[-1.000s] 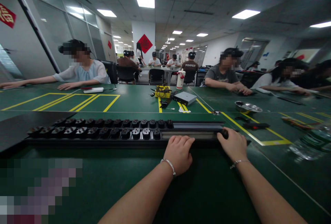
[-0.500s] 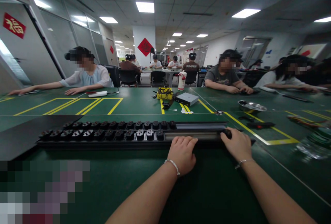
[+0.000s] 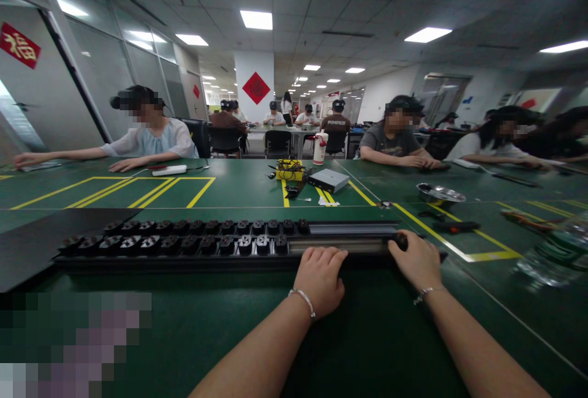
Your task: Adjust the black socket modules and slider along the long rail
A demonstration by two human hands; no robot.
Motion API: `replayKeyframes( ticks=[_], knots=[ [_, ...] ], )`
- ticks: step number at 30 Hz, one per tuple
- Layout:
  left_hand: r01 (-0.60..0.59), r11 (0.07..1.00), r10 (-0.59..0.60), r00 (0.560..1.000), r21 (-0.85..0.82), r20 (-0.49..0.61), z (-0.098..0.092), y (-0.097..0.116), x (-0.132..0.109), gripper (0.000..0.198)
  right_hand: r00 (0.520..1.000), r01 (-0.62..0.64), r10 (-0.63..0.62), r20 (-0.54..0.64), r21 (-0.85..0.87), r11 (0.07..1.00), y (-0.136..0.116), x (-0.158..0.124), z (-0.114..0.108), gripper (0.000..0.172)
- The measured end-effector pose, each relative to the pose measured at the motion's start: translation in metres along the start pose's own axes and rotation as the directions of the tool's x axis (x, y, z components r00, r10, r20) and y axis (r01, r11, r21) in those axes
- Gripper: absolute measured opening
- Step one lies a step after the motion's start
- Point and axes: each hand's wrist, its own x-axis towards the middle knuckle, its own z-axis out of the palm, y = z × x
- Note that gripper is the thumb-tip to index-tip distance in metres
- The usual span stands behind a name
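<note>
Two long black power tracks [image 3: 184, 263] lie side by side across the table in front of me, with rows of black plug-in sockets [image 3: 225, 244] along their left and middle parts. My left hand [image 3: 320, 281] is closed over the near track's front edge, right of the last socket; its thumb is toward me. At the tracks' right end my right hand [image 3: 419, 263] pinches a small black socket [image 3: 401, 240], mostly covered by the fingers. That piece sits at the near track's bare silvery channel [image 3: 340, 244]; whether it is seated cannot be seen.
A dark flat panel [image 3: 32, 248] lies left of the tracks. Beyond are a yellow box with cables [image 3: 289, 169], a grey box [image 3: 328, 180] and a metal bowl [image 3: 441, 193]. A clear bottle [image 3: 554, 257] stands right. Co-workers sit across the green table [image 3: 229, 318].
The view has turned slightly, so everything sits a little further left and lower. Both hands keep nearly the same grip and place on the tracks.
</note>
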Motion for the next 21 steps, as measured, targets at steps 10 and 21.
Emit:
replayKeyframes(
  ticks=[10,21],
  knots=[
    [0.002,1.0,-0.002,1.0,0.014,-0.003,-0.0001,0.0015,0.0001,0.051,1.0,-0.004,0.004,-0.008,0.012,1.0,0.003,0.0014,0.004,0.04],
    [0.007,1.0,-0.007,1.0,-0.026,-0.008,0.001,0.0007,-0.0004,0.051,0.999,-0.047,0.047,0.023,0.022,0.999,0.0023,0.0015,0.0002,0.042]
  ],
)
